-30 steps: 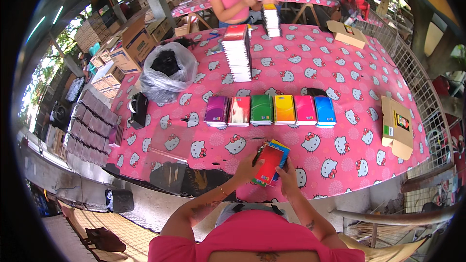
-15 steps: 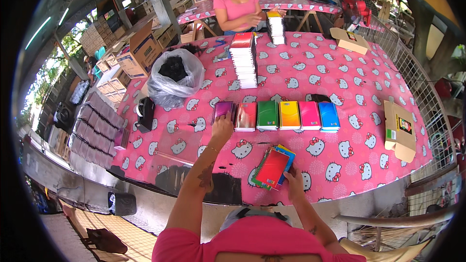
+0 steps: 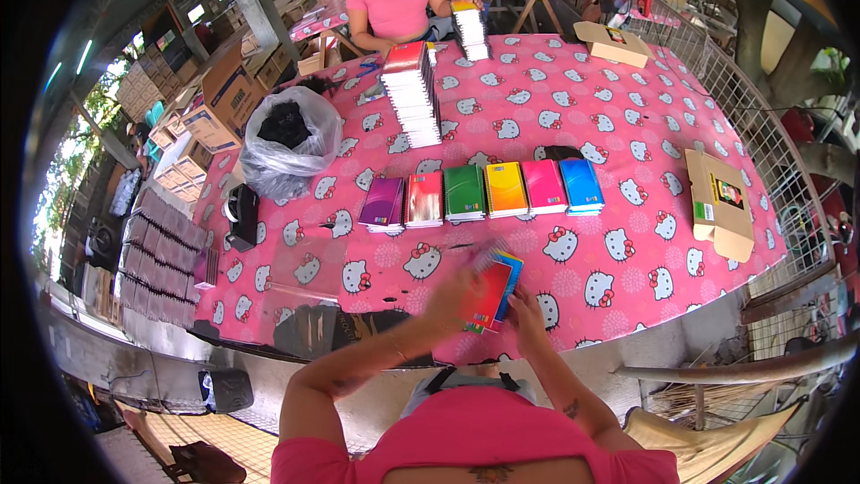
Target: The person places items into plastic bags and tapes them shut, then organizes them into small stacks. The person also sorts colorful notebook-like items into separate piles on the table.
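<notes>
Both hands on a small stack of notebooks at the near table edge.
Left hand blurred, grip unclear; right hand gripping stack's lower edge, long axis toward coloured row beyond.

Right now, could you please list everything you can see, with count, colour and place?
Notebooks in a row: six piles, purple, red, green, yellow, pink, blue; mid-table.
Tall notebook stack: one, red-topped; behind the row.
Small stack: one; far edge, by a seated person in pink.
Plastic bag: one, clear with dark contents; table's left.
Cardboard boxes: two on the table, brown; right and far right.
Tablecloth: pink, cat-patterned.
Held notebooks: a small fan, red on top; near edge.
Left hand: on the fan, blurred.
Right hand: under the fan.
</notes>
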### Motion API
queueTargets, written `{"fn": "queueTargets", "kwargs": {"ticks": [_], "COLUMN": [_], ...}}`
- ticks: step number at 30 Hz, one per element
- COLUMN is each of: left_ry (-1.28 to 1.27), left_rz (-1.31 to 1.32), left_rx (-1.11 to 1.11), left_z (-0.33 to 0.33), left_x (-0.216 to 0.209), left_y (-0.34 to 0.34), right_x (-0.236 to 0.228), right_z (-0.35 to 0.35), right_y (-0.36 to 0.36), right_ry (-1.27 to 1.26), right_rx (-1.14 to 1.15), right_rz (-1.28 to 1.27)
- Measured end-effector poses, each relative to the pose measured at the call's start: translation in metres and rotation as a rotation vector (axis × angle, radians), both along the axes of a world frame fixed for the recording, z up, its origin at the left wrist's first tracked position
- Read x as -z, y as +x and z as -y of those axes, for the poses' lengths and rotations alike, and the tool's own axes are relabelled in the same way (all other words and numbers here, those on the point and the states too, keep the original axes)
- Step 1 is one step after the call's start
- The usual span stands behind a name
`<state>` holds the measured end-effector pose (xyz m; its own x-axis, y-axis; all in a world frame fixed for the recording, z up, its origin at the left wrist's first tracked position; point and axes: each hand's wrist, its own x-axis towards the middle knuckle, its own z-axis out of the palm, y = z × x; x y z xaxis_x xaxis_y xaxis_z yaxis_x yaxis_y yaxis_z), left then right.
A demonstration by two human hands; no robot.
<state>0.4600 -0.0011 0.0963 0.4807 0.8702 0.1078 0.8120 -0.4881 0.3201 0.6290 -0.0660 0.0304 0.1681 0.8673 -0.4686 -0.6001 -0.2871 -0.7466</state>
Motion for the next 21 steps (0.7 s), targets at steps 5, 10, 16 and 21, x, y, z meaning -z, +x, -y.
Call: {"fn": "queueTargets", "kwargs": {"ticks": [5,10,16,21], "left_ry": [-0.263,-0.148,-0.922,-0.013], "left_rz": [-0.042,0.323,1.103,0.381], "left_rx": [0.299,-0.099,-0.189,0.150], "left_z": [0.027,-0.021,0.001,0.047], "left_x": [-0.028,0.044,0.103,0.026], "left_y": [0.019,-0.021,-0.059,-0.148], "right_x": [-0.012,-0.005,-0.031,-0.033], "right_z": [-0.003,-0.026,-0.045,-0.049], "right_y": [0.007,0.002,-0.043,-0.054], "right_ry": [-0.051,-0.156,-0.146,-0.204], "right_rx": [-0.040,-0.159,-0.130,-0.412], "right_rz": [0.051,0.123,0.158,-0.195]}}
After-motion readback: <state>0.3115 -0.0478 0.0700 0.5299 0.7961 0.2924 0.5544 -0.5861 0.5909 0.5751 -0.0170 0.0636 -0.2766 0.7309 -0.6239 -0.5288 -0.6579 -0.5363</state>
